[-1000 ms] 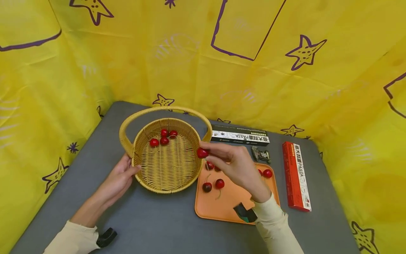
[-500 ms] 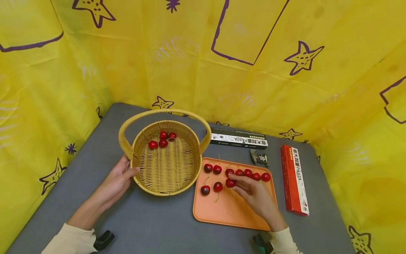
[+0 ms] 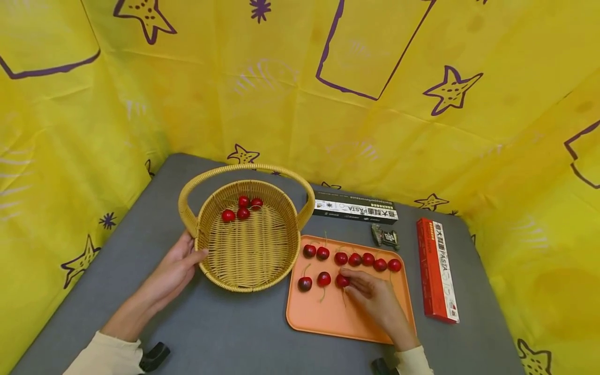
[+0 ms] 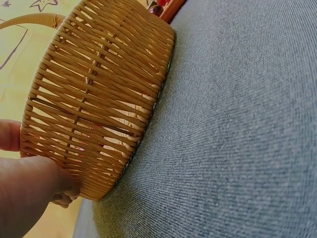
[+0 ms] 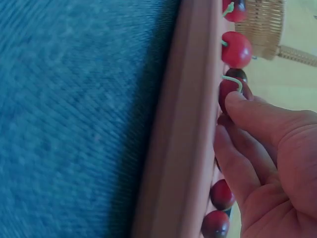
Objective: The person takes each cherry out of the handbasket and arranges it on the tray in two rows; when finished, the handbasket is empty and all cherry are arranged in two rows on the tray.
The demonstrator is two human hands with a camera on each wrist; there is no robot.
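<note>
My left hand grips the left rim of a round wicker basket, thumb over the edge; the left wrist view shows fingers against its woven side. Several red cherries lie inside, toward the back. My right hand pinches a cherry by its sides, low over an orange tray. In the right wrist view the thumb lies on this cherry, its green stem showing. Two cherries sit left of it on the tray, and several more line up behind.
A black pasta box lies behind the tray, with a small dark packet in front of it. A red pasta box lies right of the tray. Yellow printed cloth walls the grey table.
From beside the basket rim, my right hand has carried the cherry right and down to the tray's front row. My left hand stays on the basket.
</note>
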